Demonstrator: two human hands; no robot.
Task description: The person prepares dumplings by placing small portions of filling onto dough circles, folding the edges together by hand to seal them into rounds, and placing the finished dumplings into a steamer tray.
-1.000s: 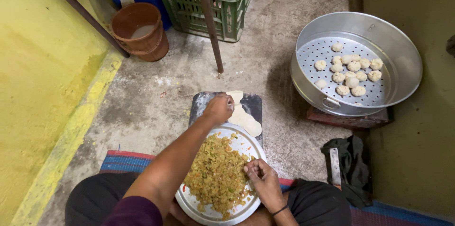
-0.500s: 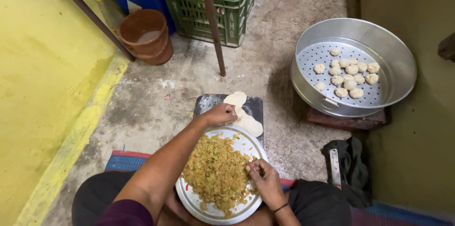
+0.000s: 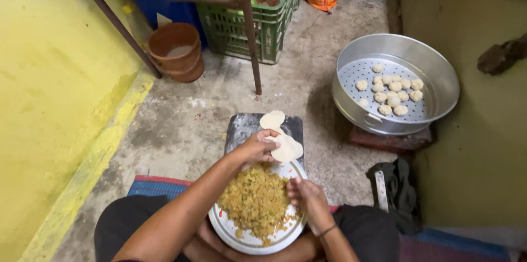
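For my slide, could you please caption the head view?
Left hand lifts a dough round; right hand rests at the filling plate.

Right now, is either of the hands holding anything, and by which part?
The left hand pinches a round dough wrapper by its near edge. The right hand rests at the filling; whether it grips any cannot be told.

dim, soft overhead light; faint shadows on the concrete, mild wide-angle bending at edges, fairly sharp focus.
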